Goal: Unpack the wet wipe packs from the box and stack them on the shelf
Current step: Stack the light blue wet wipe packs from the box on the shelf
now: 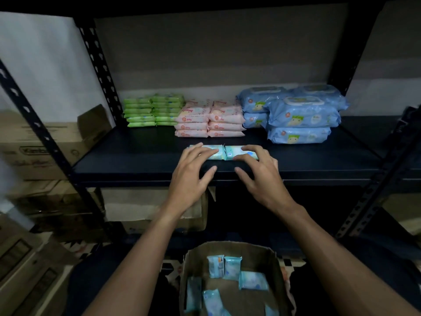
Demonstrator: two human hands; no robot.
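Head view: two teal packs (235,152) lie end to end near the front edge of the shelf (127,156), their ends touching and their long sides parallel to that edge. Left hand (193,172) rests spread, nearly straight fingers on the left pack. Right hand (257,172) does the same on the right pack. Neither hand is closed round a pack, and both thumbs sit at the shelf's front lip. Print on the teal packs is too small to read.

Box (250,249) stands below, open-topped, holding loose packs (252,280) of the same teal at mixed angles.

Pink stacks (209,120) sit just behind the teal packs, with a bare strip of board between. Green stacks (152,110) stand at left rear. Blue packs (300,117) at right rear carry a cartoon face, but their wording is illegible. Bare board lies left and right of the teal packs.

Cartons (29,142) stand left of the upright (98,65). One bears lettering beginning "Kan"; the rest is blurred.
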